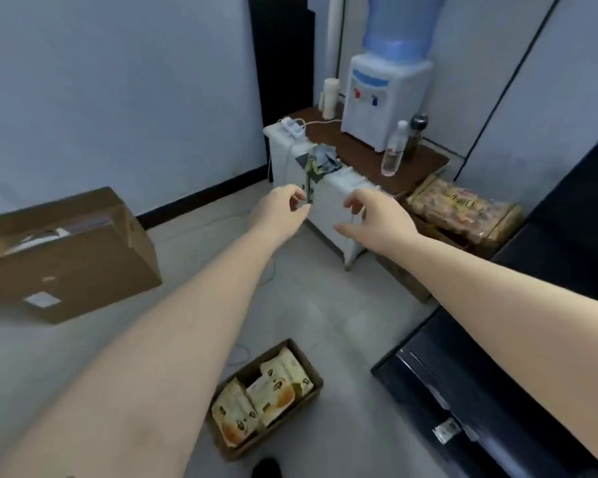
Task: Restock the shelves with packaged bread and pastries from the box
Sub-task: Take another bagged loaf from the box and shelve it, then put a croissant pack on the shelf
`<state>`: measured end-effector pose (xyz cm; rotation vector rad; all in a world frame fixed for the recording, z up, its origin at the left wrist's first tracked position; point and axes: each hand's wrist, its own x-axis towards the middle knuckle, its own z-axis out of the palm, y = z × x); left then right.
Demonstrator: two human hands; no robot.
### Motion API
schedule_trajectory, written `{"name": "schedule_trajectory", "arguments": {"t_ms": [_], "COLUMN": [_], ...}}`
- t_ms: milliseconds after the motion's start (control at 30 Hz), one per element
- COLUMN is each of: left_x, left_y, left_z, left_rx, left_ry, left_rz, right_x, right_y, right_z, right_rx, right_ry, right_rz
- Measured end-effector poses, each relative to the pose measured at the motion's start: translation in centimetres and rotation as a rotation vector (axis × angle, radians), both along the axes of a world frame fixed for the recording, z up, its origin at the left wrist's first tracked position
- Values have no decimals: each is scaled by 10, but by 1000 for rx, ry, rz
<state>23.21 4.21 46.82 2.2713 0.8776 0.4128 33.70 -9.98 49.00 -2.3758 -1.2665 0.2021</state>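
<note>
A small open cardboard box (311,391) sits on the floor near the bottom centre, holding several packaged breads (280,388) in cream and orange wrappers. Both arms stretch forward above it. My left hand (280,210) is held out with fingers curled and apart, holding nothing. My right hand (373,217) is beside it, fingers spread and empty. Both hover in front of a white radiator-like unit (339,205). A large clear bag of pastries (460,210) lies on a low wooden shelf (404,277) to the right of my right hand.
A big brown carton (69,260) stands on the floor at left. A brown tabletop (377,150) holds a water dispenser (384,98), bottles (394,150) and a power strip (290,125). A dark cabinet (497,391) fills the right side. Grey floor lies between.
</note>
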Motion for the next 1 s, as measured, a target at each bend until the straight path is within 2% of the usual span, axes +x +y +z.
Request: {"name": "schedule_trajectory", "arguments": {"t_ms": [133,300,367,533,700,867,1000], "left_x": [-80,-159,-179,-209,-206,-198,-202], "left_y": [26,32,26,7,-18,-33,-44], "left_z": [-96,-237,-288,-442,-570,-655,-690], "left_rx": [-140,-346,-410,-608,-747,-827,-859], "left_ry": [211,413,446,482,513,499,511], "left_rz": [185,315,340,459,449,475,485], "right_x": [-42,-86,-96,-120,-124,-116,-111], "right_y": [44,79,82,92,94,100,99], "right_z": [-96,-241,-290,-454,-594,-698,-745], "right_rx": [-197,-443,-487,-660,-734,-763,-831], "right_ry": [182,349,418,478,568,636,724], "right_rz": [87,133,101,64,-30,-185,-270]}}
